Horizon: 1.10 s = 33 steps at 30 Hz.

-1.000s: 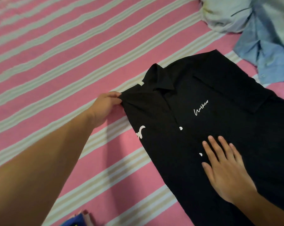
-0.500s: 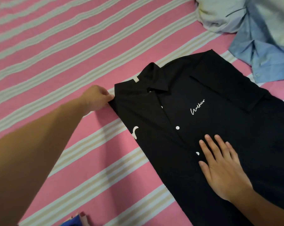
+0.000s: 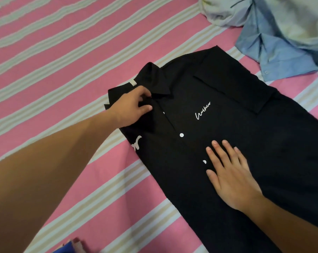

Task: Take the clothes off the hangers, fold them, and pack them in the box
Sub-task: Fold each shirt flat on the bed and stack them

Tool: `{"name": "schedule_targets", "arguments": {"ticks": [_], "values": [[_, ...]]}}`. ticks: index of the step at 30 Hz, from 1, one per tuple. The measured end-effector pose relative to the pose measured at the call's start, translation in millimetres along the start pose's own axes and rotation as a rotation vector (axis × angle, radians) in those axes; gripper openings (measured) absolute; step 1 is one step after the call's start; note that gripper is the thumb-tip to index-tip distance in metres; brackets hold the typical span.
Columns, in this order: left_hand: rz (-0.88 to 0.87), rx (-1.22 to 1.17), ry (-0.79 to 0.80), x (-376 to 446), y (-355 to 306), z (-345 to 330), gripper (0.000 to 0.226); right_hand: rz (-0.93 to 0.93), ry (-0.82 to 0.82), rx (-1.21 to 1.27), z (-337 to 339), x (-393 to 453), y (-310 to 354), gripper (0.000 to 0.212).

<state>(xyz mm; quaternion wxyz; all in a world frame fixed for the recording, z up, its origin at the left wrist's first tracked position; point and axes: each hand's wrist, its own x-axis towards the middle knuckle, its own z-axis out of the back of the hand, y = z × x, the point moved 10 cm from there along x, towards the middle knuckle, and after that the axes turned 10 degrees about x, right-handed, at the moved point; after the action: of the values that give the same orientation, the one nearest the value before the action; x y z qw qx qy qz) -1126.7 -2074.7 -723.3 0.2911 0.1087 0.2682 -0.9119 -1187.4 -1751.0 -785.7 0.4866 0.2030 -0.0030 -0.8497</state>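
A black button-up shirt (image 3: 227,125) with white script lettering and white buttons lies front up on the striped bed. Its right side is folded over the chest. My left hand (image 3: 130,106) is on the shirt's left shoulder beside the collar and pinches the black fabric between thumb and fingers. My right hand (image 3: 229,174) presses flat on the shirt's middle, fingers straight and spread, just below a white button. No hanger or box is in view.
A pink bedsheet (image 3: 63,52) with pale stripes covers the whole surface. A light blue shirt (image 3: 275,52) and a pale crumpled garment (image 3: 291,15) lie in a heap at the top right. Something blue (image 3: 66,249) pokes in at the bottom edge.
My left hand pulled the shirt's left shoulder outward, then moved right onto the shirt by the collar. My right hand has stayed flat on the shirt.
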Motion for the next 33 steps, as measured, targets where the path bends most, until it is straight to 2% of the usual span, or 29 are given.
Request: {"name": "schedule_targets", "arguments": {"ticks": [2, 4, 6, 8, 10, 13, 15, 18, 20, 21, 23, 25, 27, 28, 29, 31, 33], "values": [[-0.085, -0.029, 0.1, -9.0, -8.0, 0.9, 0.047, 0.014, 0.002, 0.093, 6.3, -1.9, -0.3, 0.067], [-0.134, 0.042, 0.165, -16.9, -11.6, 5.7, 0.047, 0.012, -0.001, 0.288, 20.5, -10.0, 1.9, 0.07], [-0.101, 0.13, 0.148, -21.9, -5.0, 19.9, 0.036, -0.017, -0.005, 0.473, 33.8, -22.1, 12.6, 0.07], [-0.039, 0.186, 0.12, -23.2, 3.3, 35.0, 0.025, -0.057, 0.027, 0.553, 37.4, -33.1, 31.7, 0.066], [0.003, 0.249, 0.12, -21.9, 9.4, 44.6, 0.022, -0.156, 0.006, 0.612, 36.6, -34.3, 36.3, 0.052], [-0.02, 0.388, 0.101, -12.8, 6.9, 50.7, 0.01, -0.317, -0.03, 0.741, 29.9, -23.9, 17.4, 0.019], [-0.036, 0.43, 0.09, -0.2, -2.2, 49.3, 0.015, -0.36, -0.015, 0.771, 22.8, -18.5, 6.2, 0.017], [0.045, 0.389, 0.145, 22.4, -3.9, 31.7, 0.017, -0.348, 0.031, 0.722, 14.6, -13.6, 1.4, 0.021], [0.12, 0.526, 0.141, 33.6, 1.8, 15.8, 0.024, -0.341, 0.038, 0.702, 14.2, -12.0, 1.9, 0.017], [0.157, 0.64, 0.105, 35.1, 3.3, 10.9, 0.029, -0.34, 0.033, 0.698, 14.9, -11.5, 2.1, 0.017], [0.201, 0.8, -0.085, 28.3, -5.9, 12.0, 0.037, -0.343, 0.032, 0.697, 15.7, -11.8, 3.2, 0.017], [0.102, 0.763, -0.352, 5.3, -37.9, 16.3, 0.035, -0.352, 0.035, 0.704, 17.8, -12.9, 4.2, 0.017], [-0.07, 0.646, -0.49, -32.8, -73.7, -0.2, 0.037, -0.344, 0.016, 0.687, 23.9, -15.4, 6.8, 0.022], [-0.113, 0.604, -0.488, -53.0, -84.8, -16.9, 0.042, -0.319, -0.007, 0.66, 27.6, -17.6, 9.4, 0.027], [-0.11, 0.579, -0.423, -67.5, -87.8, -38.6, 0.049, -0.288, -0.032, 0.619, 30.0, -22.4, 12.3, 0.032], [-0.047, 0.553, -0.197, -81.5, -76.6, -89.9, 0.061, -0.212, -0.085, 0.499, 32.2, -40.4, 16.0, 0.042], [-0.025, 0.568, -0.059, -81.6, -61.7, -124.0, 0.067, -0.184, -0.065, 0.418, 22.8, -69.2, 9.7, 0.053]]}}
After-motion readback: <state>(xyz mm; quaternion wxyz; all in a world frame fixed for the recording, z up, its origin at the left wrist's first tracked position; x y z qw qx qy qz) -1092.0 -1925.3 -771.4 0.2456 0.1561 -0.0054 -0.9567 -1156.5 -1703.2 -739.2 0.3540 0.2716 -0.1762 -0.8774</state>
